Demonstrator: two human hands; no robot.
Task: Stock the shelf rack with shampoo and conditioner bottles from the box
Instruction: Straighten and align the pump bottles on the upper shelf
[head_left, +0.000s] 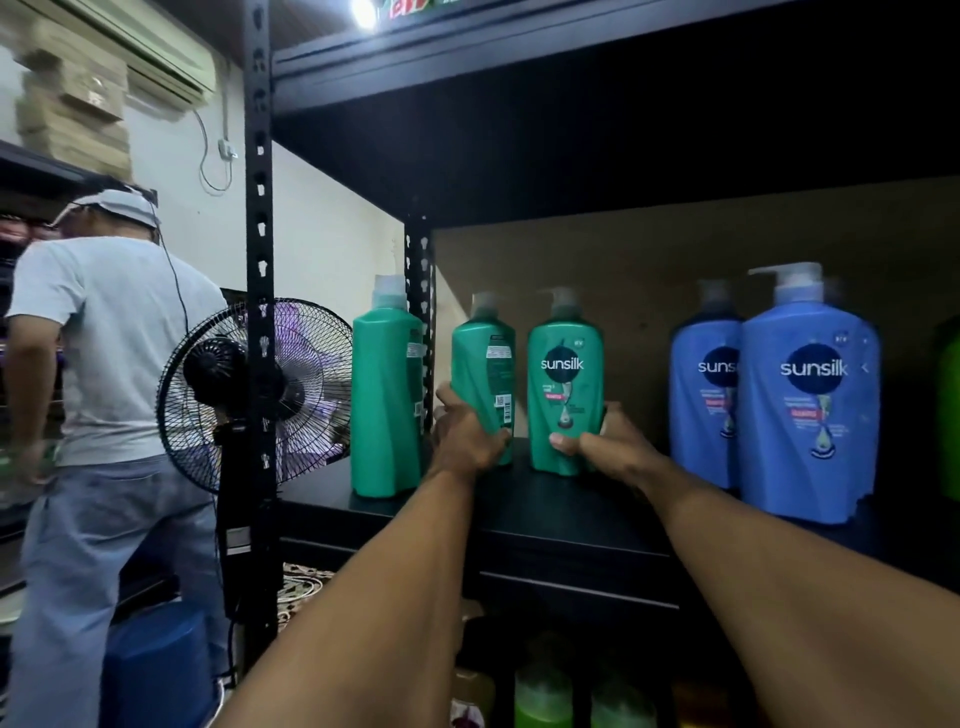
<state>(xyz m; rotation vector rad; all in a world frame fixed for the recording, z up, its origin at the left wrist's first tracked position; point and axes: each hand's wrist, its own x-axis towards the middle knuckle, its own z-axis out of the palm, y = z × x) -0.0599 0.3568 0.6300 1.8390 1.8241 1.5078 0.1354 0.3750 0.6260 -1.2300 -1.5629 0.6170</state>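
Left grip (470, 441) clasped back-facing green bottle (483, 374); right grip (608, 449) clasped front-facing green bottle (566, 384). Left one needed turning label-forward before release onto shelf (545, 512).

My left hand (465, 436) grips a green bottle (483, 364), barcode side facing me. My right hand (605, 447) grips a second green bottle (565, 374), Sunsilk label forward. Both are upright at the black shelf (545, 509). A third green bottle (387, 400) stands left, blue bottles (810, 405) right.

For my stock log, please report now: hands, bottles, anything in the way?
Left hand grips middle green bottle, barcode forward. Right hand grips right green bottle, logo forward. Both at shelf; blue bottles stand apart, right.
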